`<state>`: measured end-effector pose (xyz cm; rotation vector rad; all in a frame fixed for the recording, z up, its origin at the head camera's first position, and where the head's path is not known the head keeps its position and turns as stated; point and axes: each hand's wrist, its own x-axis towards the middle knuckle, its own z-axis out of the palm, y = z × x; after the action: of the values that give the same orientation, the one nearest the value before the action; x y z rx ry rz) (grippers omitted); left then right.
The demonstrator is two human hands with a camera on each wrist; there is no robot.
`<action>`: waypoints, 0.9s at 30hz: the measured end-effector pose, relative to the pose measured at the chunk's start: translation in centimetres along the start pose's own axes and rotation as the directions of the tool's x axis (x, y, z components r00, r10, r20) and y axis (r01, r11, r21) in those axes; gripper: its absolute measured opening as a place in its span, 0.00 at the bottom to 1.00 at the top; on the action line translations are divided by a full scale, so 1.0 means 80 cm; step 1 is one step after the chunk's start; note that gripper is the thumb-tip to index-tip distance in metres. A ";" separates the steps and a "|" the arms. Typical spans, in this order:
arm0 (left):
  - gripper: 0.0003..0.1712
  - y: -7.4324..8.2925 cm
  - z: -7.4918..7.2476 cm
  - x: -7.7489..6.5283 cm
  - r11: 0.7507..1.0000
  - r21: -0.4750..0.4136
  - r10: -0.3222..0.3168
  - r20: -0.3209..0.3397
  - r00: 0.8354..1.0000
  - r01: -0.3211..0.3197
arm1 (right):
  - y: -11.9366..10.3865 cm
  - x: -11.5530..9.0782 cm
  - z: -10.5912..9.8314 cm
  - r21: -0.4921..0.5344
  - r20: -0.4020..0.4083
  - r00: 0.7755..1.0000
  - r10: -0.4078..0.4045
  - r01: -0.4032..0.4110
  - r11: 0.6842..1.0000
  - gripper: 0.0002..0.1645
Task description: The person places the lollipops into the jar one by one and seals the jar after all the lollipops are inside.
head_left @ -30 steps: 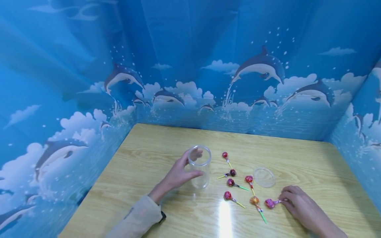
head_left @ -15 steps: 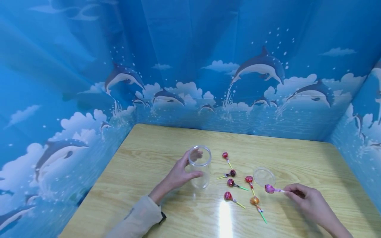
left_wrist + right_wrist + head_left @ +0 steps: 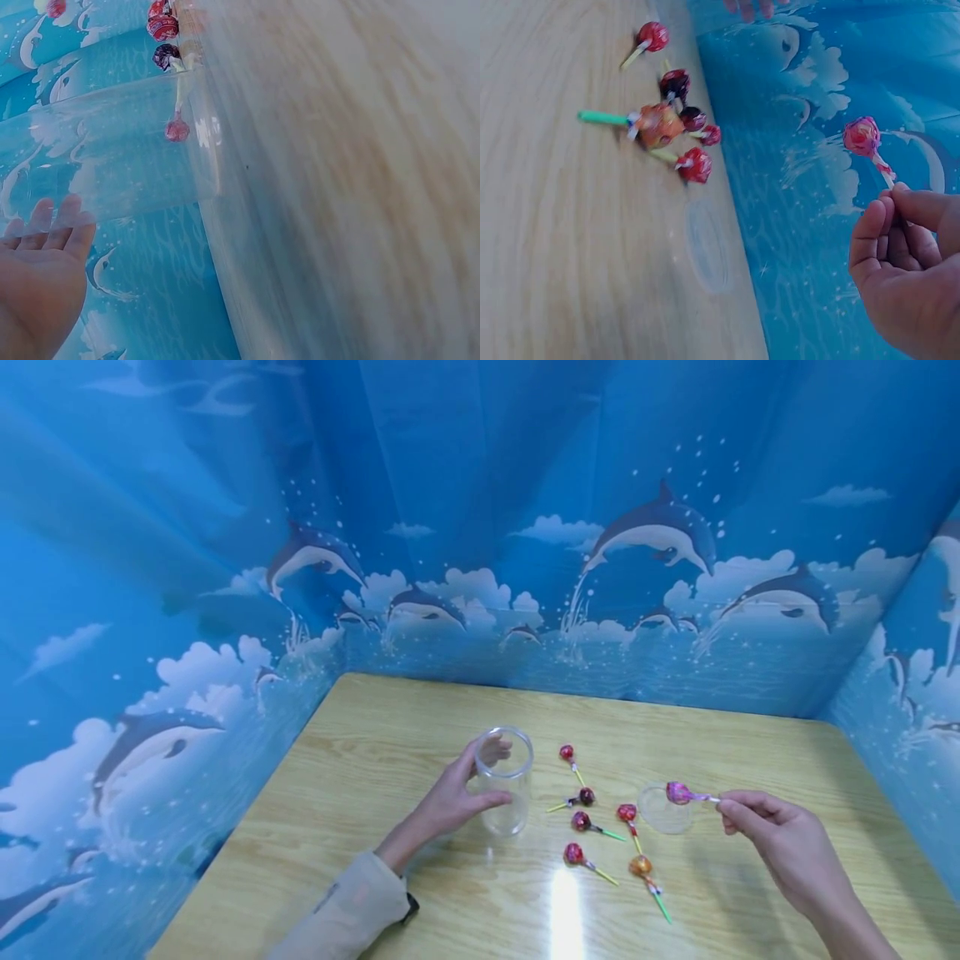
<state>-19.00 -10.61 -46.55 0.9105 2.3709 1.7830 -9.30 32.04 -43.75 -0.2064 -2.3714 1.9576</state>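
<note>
A clear plastic jar (image 3: 504, 793) stands upright and uncovered on the table. My left hand (image 3: 450, 793) holds its side, thumb in front and fingers behind; the left wrist view shows the fingertips (image 3: 67, 217) against the see-through wall. Between thumb and fingers, my right hand (image 3: 783, 847) pinches the stick of a purple-pink lollipop (image 3: 678, 792), raised above the table with its head pointing left. In the right wrist view this lollipop (image 3: 862, 136) tilts up from the fingers. Below it in the head view lies a round clear lid (image 3: 664, 810).
Several wrapped lollipops lie between jar and lid, among them an orange one (image 3: 641, 866) with a green stick, a red one (image 3: 627, 812) and a dark one (image 3: 587, 796). Blue dolphin-print sheeting (image 3: 450, 635) rises behind the wooden table (image 3: 390, 727).
My right hand has lifted the purple-pink lollipop off the table and raised it toward the far side, over the lid. The left hand and the jar have stayed in place.
</note>
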 end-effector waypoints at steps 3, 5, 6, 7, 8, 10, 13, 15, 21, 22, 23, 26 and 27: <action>0.51 0.000 -0.001 0.000 1.000 -0.002 -0.011 0.005 1.000 0.011 | -0.006 0.004 0.005 0.233 0.035 0.999 -0.017 0.008 0.973 0.07; 0.51 -0.001 -0.001 0.000 1.000 -0.001 -0.015 0.007 1.000 0.015 | -0.011 0.006 0.011 0.332 0.060 0.997 -0.044 0.022 0.943 0.09; 0.51 -0.001 -0.002 -0.001 1.000 -0.003 -0.017 0.007 1.000 0.017 | -0.014 0.007 0.014 0.367 0.070 0.996 -0.060 0.030 0.930 0.10; 0.51 -0.002 -0.002 -0.001 1.000 -0.004 -0.020 0.007 1.000 0.020 | -0.016 0.008 0.017 0.398 0.076 0.994 -0.073 0.037 0.916 0.11; 0.51 -0.002 -0.002 -0.001 1.000 -0.006 -0.022 0.007 1.000 0.022 | -0.018 0.009 0.021 0.433 0.083 0.993 -0.087 0.043 0.901 0.11; 0.51 -0.003 -0.002 -0.001 1.000 -0.007 -0.024 0.009 1.000 0.024 | -0.023 0.011 0.028 0.475 0.090 0.990 -0.107 0.052 0.879 0.13; 0.51 -0.005 -0.001 -0.002 1.000 -0.012 -0.024 0.016 1.000 0.024 | -0.030 0.014 0.039 0.504 0.094 0.988 -0.119 0.056 0.862 0.13; 0.51 -0.005 -0.001 -0.001 1.000 -0.013 -0.026 0.020 0.999 0.026 | -0.035 0.015 0.047 0.502 0.095 0.988 -0.120 0.056 0.863 0.13; 0.51 -0.002 -0.001 0.000 0.999 -0.015 -0.031 0.017 0.999 0.031 | -0.051 0.023 0.068 0.500 0.105 0.985 -0.135 0.065 0.864 0.11; 0.51 -0.002 -0.001 0.000 0.999 -0.016 -0.032 0.017 0.999 0.032 | -0.054 0.024 0.071 0.494 0.107 0.985 -0.133 0.064 0.867 0.11; 0.51 -0.001 -0.001 0.000 0.999 -0.015 -0.033 0.017 0.999 0.033 | -0.056 0.026 0.075 0.483 0.106 0.986 -0.131 0.064 0.873 0.10; 0.51 -0.001 -0.002 0.000 0.999 -0.012 -0.034 0.018 0.999 0.035 | -0.064 0.028 0.086 0.455 0.114 0.987 -0.115 0.051 0.889 0.08; 0.51 0.000 -0.002 0.000 0.999 -0.010 -0.037 0.019 0.999 0.037 | -0.067 0.029 0.089 0.448 0.116 0.987 -0.114 0.050 0.892 0.08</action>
<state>-19.07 -10.73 -46.51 0.8731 2.3493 1.7636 -12.92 24.43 -39.99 0.0585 -1.8842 2.4698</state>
